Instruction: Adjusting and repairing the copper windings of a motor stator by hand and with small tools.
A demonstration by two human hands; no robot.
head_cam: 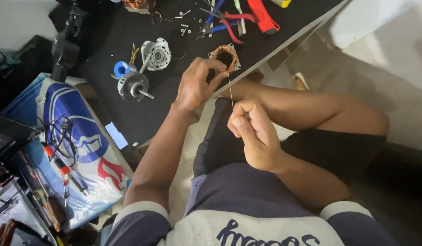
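Your left hand point(196, 84) is pinched on the near-left edge of the stator point(225, 57), holding it down at the near edge of the black table point(142, 114). Your right hand point(254, 136) is closed in a fist on a thin copper wire point(230, 91), which runs taut from the fist up to the stator's bore. The hands are apart, the right one nearer you, over your lap.

Progress, judging by what shows: the motor is already stripped. The rotor with shaft point(134, 85) and the end housing point(156, 53) lie loose to the left, and small screws point(185, 28) are scattered farther back near the pliers point(220, 23). Copper winding still fills much of the stator ring, so the winding work looks partway, not finished. I can't tell whether that strand is going in or coming out.

A blue tape roll point(121, 69) sits by the rotor, untouched.
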